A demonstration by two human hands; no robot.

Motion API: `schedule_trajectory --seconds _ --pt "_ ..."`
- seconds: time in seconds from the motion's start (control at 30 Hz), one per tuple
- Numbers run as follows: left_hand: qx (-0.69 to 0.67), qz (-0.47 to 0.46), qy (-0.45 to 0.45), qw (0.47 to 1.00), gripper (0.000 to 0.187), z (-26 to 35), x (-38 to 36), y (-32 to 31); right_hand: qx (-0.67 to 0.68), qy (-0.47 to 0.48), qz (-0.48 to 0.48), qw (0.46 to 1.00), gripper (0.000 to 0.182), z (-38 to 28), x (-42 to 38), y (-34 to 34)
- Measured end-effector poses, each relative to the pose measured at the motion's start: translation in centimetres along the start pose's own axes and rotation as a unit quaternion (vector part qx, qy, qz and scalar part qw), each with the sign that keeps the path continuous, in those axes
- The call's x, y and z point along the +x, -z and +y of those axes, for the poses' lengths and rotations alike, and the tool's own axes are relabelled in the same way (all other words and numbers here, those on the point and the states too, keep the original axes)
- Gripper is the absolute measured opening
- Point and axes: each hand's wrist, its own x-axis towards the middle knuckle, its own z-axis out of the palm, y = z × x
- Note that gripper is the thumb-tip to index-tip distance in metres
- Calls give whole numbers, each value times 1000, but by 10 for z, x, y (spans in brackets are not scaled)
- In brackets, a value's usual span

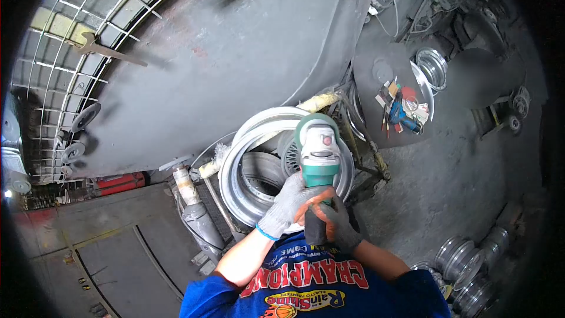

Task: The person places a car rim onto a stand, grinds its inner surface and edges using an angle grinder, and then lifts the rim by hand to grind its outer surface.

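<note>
A green and white angle grinder (pixel 321 147) is held in front of my chest, its round head pointing away from me. My left hand (pixel 288 203), in a grey glove with an orange patch, is wrapped round its body from the left. Closed on the handle near the dark rear end is my right hand (pixel 338 221), gloved the same way. Beneath the tool lies a silver wheel rim (pixel 240 200) on a frame with wrapped bars. The grinder overlaps the rim's right side and hides part of it.
A grey cylinder (pixel 203 224) leans left of the rim. At the right, a round table (pixel 382 106) bears a blue drill (pixel 402 115) and small items. Several rims (pixel 459 259) are stacked at lower right. A wire grid (pixel 76 53) holding a wrench (pixel 109 50) curves along the upper left.
</note>
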Motion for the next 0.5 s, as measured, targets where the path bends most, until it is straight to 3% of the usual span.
schedule_trajectory --seconds 0.07,0.1,0.13,0.2,0.27,0.3,0.4,0.43,0.5 --pt "-145 21 25 989 25 -1 -4 -1 4 11 -25 1000 41 1 2 -2" --pt "-221 70 19 973 32 -3 -15 2 -109 12 -68 992 43 -2 8 -4" --pt "-221 73 17 972 32 -1 -26 7 -220 12 -111 969 46 -4 14 -8" --pt "-135 26 -100 985 48 19 -54 11 -269 27 -129 954 51 -2 24 -22" --pt "-234 103 -127 958 65 0 -68 21 -366 61 -160 915 61 6 34 -42" --pt "-280 100 -148 943 65 -10 -69 25 -336 94 -194 917 67 15 41 -47" --pt "-322 103 -181 924 64 -23 -70 35 -490 7 -210 846 70 0 49 -53" --pt "-321 113 -181 923 63 -27 -68 35 -488 7 -209 847 70 4 52 -48" --pt "-304 144 -168 926 60 -46 -59 43 -369 17 -220 903 72 16 57 -33"
